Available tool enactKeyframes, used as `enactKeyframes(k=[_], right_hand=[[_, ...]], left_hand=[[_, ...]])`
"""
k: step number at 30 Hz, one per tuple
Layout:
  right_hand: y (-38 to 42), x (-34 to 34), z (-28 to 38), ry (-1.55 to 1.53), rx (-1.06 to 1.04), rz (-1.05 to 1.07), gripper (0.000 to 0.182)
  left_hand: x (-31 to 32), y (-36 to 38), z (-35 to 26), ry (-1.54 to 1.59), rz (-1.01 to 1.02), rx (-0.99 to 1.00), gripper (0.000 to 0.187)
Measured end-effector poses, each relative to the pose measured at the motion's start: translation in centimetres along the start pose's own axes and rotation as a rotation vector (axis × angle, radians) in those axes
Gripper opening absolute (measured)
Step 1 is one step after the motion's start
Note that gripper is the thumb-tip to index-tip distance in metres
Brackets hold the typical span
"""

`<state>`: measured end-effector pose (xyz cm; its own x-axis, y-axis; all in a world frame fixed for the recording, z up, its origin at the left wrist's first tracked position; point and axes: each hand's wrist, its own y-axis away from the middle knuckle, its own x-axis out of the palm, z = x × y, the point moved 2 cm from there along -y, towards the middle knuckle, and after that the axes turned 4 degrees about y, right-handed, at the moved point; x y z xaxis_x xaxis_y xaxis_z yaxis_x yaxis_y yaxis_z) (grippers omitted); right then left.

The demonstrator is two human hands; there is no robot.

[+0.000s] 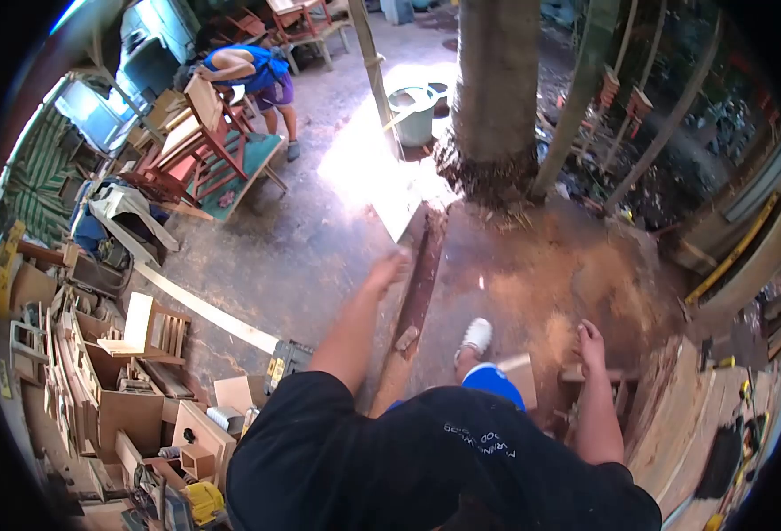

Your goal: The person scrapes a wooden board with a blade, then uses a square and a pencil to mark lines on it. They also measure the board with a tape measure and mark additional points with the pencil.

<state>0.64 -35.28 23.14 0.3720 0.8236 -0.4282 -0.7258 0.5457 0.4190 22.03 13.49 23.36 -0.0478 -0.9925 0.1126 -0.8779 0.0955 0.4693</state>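
Note:
My left hand point(391, 267) reaches forward over the floor, its fingers blurred and closed at the near corner of a pale flat board point(399, 212). Strong sunlight washes out the far part of that board. Just below this hand runs a long narrow wooden beam point(419, 292), with a small block point(407, 338) on it. My right hand point(591, 342) hangs out to the right with nothing in it, fingers loosely bent and apart. Beneath it is sawdust-covered floor, near a low wooden piece point(576, 376).
A person point(249, 71) bends over wooden chairs point(204, 133) on a green-topped table point(240, 181). A bucket point(412, 115) stands by a thick trunk point(496, 88). Wood offcuts and boxes point(129, 420) crowd the left; a plank workbench point(691, 425) is at right.

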Motion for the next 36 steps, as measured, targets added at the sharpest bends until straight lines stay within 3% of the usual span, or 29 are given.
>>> enactKeyframes(k=[3,5,7,8,11,12,15,16,18,19,21,23,25,29,32,33,35,36], right_hand=[[-8.2,5.6,5.3,-0.091,-0.150,0.146,0.044],[-13.3,10.4,9.7,-0.140,-0.207,0.196,0.044],[-17.8,14.4,14.0,-0.211,-0.225,0.186,0.049],[-18.0,15.4,15.8,-0.243,-0.212,0.180,0.049],[-25.4,19.3,13.6,-0.163,-0.184,0.179,0.048],[-25.4,19.1,13.7,-0.226,-0.139,0.184,0.048],[-25.6,15.8,11.6,-0.285,-0.107,0.143,0.046],[-25.7,13.5,11.6,-0.312,-0.208,-0.018,0.041],[-28.9,10.2,9.5,-0.293,-0.191,-0.222,0.047],[-27.5,5.8,11.1,-0.320,-0.143,-0.164,0.054],[-30.4,4.7,7.5,-0.373,-0.011,-0.398,0.051],[-28.3,-0.1,7.0,-0.214,-0.075,-0.510,0.060],[-27.0,-5.6,6.6,-0.227,-0.002,-0.567,0.060],[-28.5,-13.8,5.0,-0.258,0.197,-0.682,0.061],[-32.6,-20.1,2.4,-0.110,0.237,-0.927,0.059],[-33.1,-22.9,2.4,-0.299,0.182,-0.897,0.056],[-33.1,-29.1,3.8,-0.744,0.076,-0.802,0.047],[-34.8,-31.7,1.3,-0.910,0.034,-0.776,0.042]], left_hand=[[7.2,-3.6,-2.5,-0.077,0.013,0.142,0.039],[12.5,-5.4,-3.4,-0.100,-0.080,0.210,0.037],[17.5,-8.3,-1.9,-0.117,-0.304,0.550,0.037],[19.8,-8.3,-1.5,-0.125,-0.310,0.540,0.037],[26.1,-6.7,-3.9,-0.196,-0.260,0.544,0.037],[28.2,-5.9,-5.4,-0.256,-0.199,0.646,0.036],[32.1,-8.0,-8.1,-0.357,-0.066,0.821,0.033],[33.9,-8.7,-9.3,-0.392,-0.101,0.895,0.030],[36.1,-13.2,-8.9,-0.189,0.016,0.654,0.026],[38.5,-12.8,-9.6,-0.149,0.067,0.564,0.031],[42.8,-11.7,-11.1,-0.345,0.217,0.656,0.035],[46.4,-12.1,-11.2,-0.288,0.353,0.580,0.036],[50.2,-14.0,-11.0,-0.239,0.466,0.588,0.034],[55.8,-19.9,-11.3,-0.357,0.649,0.593,0.036],[61.8,-28.4,-10.2,-0.561,0.833,0.544,0.037],[63.7,-35.2,-7.9,-0.673,0.911,0.481,0.039],[69.9,-37.9,-8.9,-0.631,0.994,-0.011,0.042],[73.4,-38.9,-9.7,-0.635,1.025,-0.009,0.042]])
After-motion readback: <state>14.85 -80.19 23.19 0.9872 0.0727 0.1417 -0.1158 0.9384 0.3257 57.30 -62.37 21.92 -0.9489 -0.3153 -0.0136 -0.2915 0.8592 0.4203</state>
